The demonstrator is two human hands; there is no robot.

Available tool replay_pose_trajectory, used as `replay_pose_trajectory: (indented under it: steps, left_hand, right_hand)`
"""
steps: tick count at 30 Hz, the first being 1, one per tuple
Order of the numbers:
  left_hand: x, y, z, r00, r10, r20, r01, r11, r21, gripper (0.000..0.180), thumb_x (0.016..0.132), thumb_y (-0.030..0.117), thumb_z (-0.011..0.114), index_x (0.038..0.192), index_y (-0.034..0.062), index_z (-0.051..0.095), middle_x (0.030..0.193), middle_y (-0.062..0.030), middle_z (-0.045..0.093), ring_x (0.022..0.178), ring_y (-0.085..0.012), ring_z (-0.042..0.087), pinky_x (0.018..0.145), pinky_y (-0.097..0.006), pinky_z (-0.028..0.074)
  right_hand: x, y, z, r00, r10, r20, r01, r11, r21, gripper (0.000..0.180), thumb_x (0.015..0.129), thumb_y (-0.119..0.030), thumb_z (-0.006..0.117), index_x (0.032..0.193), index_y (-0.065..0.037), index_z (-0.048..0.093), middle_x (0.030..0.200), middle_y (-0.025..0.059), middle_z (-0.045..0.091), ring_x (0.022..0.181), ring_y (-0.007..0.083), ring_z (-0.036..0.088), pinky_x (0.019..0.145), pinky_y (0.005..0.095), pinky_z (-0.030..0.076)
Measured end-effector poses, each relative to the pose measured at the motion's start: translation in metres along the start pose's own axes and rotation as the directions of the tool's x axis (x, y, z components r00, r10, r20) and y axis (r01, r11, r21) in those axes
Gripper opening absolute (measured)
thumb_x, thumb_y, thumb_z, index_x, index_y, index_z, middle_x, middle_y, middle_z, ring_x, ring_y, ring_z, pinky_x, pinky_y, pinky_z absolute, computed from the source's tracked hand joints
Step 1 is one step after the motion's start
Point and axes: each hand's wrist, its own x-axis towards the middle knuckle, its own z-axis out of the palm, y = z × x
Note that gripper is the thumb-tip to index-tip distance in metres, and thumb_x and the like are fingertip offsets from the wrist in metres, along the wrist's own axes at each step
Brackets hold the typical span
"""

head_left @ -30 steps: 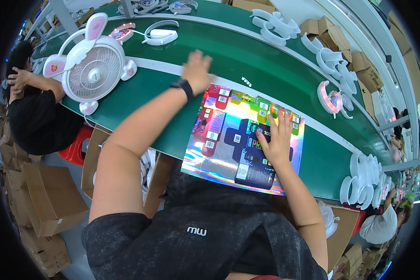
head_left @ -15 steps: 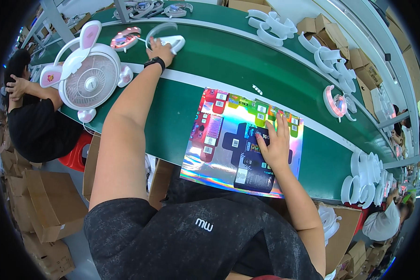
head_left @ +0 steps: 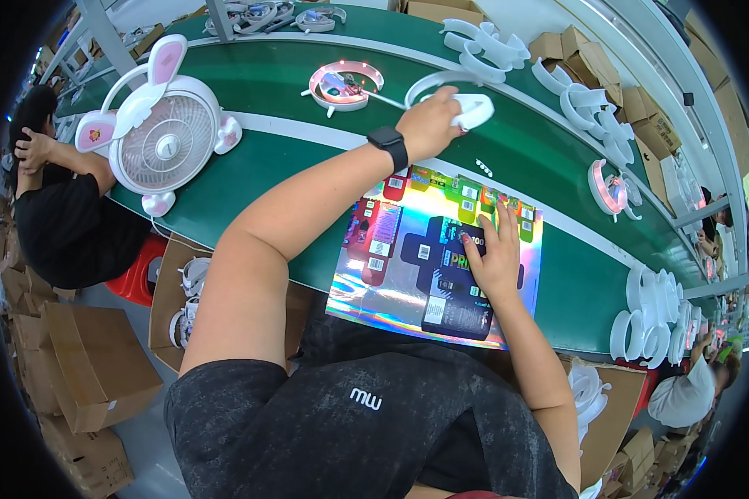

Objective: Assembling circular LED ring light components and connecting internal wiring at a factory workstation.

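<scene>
Stretched out over the green belt, my left hand [head_left: 429, 126] is closed on a white plastic fan housing [head_left: 477, 110] with a curved band. A white cable leads from it to a ring with glowing pinkish lights [head_left: 341, 88], which has wiring and a small board inside. My right hand [head_left: 498, 264] lies flat, fingers spread, on a shiny holographic sheet [head_left: 374, 301] printed with unfolded box shapes. That sheet rests on the near side of the bench, in front of my body. Small white pieces [head_left: 483, 169] lie just beyond its far edge.
At the left stands a white fan with rabbit ears [head_left: 165, 148]. White curved bands [head_left: 484, 48] line the far ledge, and more are stacked at the right [head_left: 645, 320]. Another lit ring [head_left: 609, 187] sits on the belt. Cardboard boxes [head_left: 100, 362] and a seated person [head_left: 62, 208] are at the left.
My left hand has moved right along the belt with the white housing, and the cabled lit ring has followed. The small white pieces have shifted slightly right. My right hand stays on the sheet.
</scene>
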Motion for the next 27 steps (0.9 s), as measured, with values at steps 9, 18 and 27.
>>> replay_pose_trajectory:
  steps: [9, 18, 27]
  left_hand:
    - [0.025, -0.095, -0.05, 0.977, 0.21, 0.049, -0.195, 0.766, 0.613, 0.022, 0.079, 0.004, 0.059, 0.1, 0.0017, 0.066, 0.139, -0.0202, 0.049, 0.119, -0.0349, 0.056, 0.104, -0.045, 0.042]
    - [0.01, -0.171, -0.068, 0.919, -0.394, -0.019, 0.348, 0.832, -0.432, 0.039, 0.085, 0.02, 0.062, 0.118, -0.0002, 0.063, 0.134, -0.0257, 0.054, 0.121, -0.0388, 0.055, 0.103, -0.042, 0.043]
    - [0.028, -0.193, -0.041, 0.538, -0.838, 0.094, 0.808, 0.481, -0.34, 0.039, 0.087, 0.036, 0.06, 0.104, 0.0017, 0.069, 0.098, -0.0191, 0.068, 0.099, -0.0334, 0.063, 0.087, -0.047, 0.049]
  right_hand:
    - [-0.001, 0.001, -0.001, 1.0, 0.011, 0.001, -0.011, 1.0, 0.017, 0.043, 0.086, -0.03, 0.066, 0.116, 0.0, 0.064, 0.143, 0.0236, 0.042, 0.138, 0.0417, 0.034, 0.111, 0.0483, 0.031]
    - [0.0, 0.001, -0.003, 0.999, 0.03, 0.01, -0.031, 0.998, 0.051, 0.043, 0.085, -0.03, 0.067, 0.116, 0.001, 0.064, 0.143, 0.0232, 0.043, 0.137, 0.041, 0.035, 0.111, 0.0469, 0.033]
    - [-0.001, 0.006, -0.003, 0.997, 0.075, 0.01, -0.075, 0.996, 0.049, 0.042, 0.085, -0.029, 0.067, 0.115, 0.0, 0.064, 0.144, 0.0222, 0.043, 0.138, 0.0403, 0.034, 0.111, 0.0471, 0.033]
